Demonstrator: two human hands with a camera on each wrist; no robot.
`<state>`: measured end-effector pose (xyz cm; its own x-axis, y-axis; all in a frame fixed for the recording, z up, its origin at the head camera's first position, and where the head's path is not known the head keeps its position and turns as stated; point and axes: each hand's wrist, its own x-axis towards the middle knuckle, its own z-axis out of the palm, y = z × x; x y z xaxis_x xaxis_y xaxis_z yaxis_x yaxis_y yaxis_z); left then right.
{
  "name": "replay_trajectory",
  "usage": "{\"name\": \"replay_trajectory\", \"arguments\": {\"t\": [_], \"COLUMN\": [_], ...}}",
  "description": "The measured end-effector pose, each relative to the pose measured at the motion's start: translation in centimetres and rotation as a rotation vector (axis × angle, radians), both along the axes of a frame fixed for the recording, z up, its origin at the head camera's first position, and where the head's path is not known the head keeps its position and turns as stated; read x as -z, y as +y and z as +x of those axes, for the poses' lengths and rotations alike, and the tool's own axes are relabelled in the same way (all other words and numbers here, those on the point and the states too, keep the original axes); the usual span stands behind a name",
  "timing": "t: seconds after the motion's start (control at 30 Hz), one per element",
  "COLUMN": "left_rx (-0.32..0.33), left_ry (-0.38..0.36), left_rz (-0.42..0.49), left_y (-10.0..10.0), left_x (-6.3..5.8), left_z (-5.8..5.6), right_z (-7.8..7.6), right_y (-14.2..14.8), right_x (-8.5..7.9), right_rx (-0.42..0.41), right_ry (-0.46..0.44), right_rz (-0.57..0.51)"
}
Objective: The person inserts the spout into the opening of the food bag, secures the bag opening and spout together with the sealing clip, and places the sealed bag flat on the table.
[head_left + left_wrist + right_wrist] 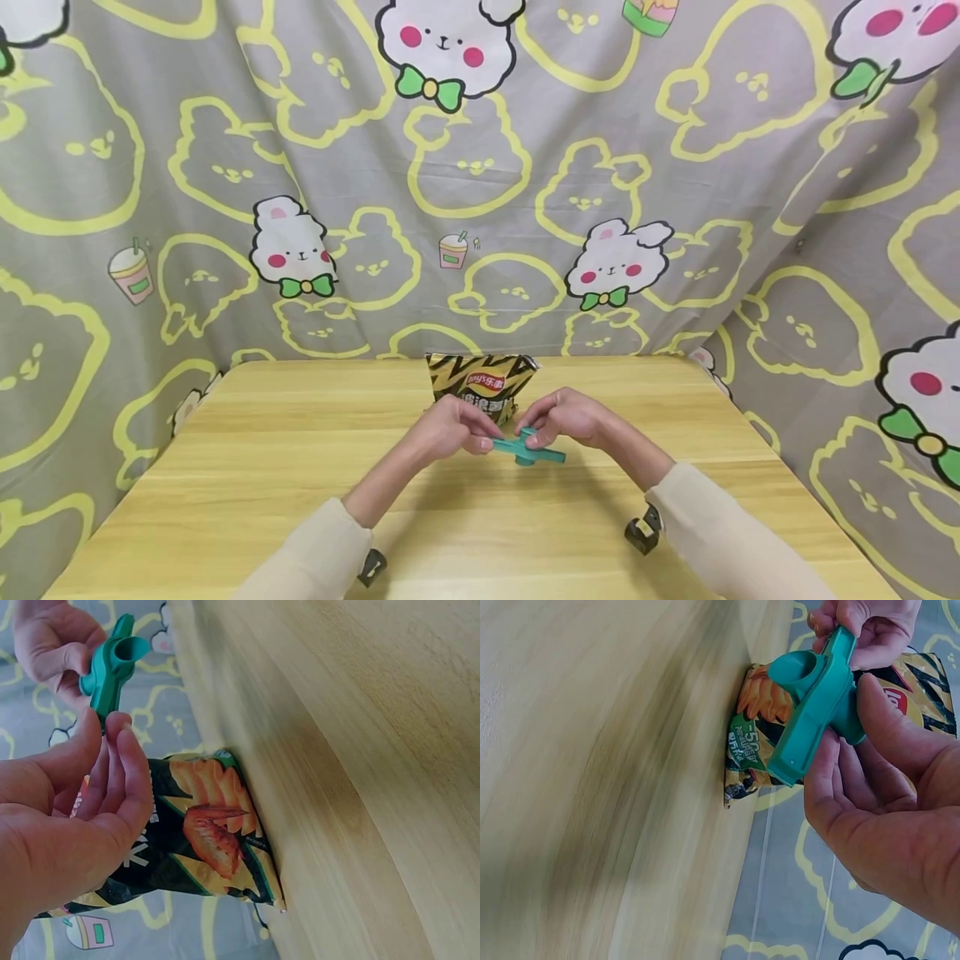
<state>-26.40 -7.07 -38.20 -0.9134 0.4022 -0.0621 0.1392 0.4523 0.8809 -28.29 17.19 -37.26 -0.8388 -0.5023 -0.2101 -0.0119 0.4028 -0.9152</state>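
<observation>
A teal bag sealing clip [551, 456] with a round pouring spout is held up between both hands, above the table. My left hand [447, 431] pinches one narrow end of it between thumb and fingertips. At the clip's middle, my right hand [573, 417] grips the round part opposite the spout's open mouth, thumb against fingers. In the right wrist view the clip's far arm [791, 761] sticks out free past the right fingers. Just behind the hands stands a black and yellow Lay's chip bag [480, 379], its lower front partly hidden by the left hand.
A light wooden table [300, 417] spreads under the hands. Grey curtain [517, 183] with yellow outlines and rabbit prints hangs behind the table and at both sides. The bag stands near the table's back edge. Small black devices [642, 531] are worn at the wrists.
</observation>
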Motion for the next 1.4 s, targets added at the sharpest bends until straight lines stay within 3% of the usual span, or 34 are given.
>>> {"name": "replay_trajectory", "arguments": {"t": [0.17,0.33,0.87,1.4], "left_rx": [0.031,0.012,-0.002,-0.016], "left_ry": [-0.003,-0.005,-0.014,-0.056], "left_rz": [0.019,0.012,0.041,0.073], "left_y": [0.10,0.01,0.01,0.22], "left_x": [0.04,-0.12,0.38,0.59], "left_z": [0.07,0.12,0.27,0.06], "right_z": [0.05,-0.06,-0.04,0.18], "right_y": [0.43,0.40,0.12,0.18], "right_x": [0.18,0.13,0.70,0.58], "right_rx": [-0.010,-0.019,0.077,0.098], "right_ry": [-0.007,0.005,0.029,0.064], "right_rz": [-0.008,-0.010,0.039,0.054]}}
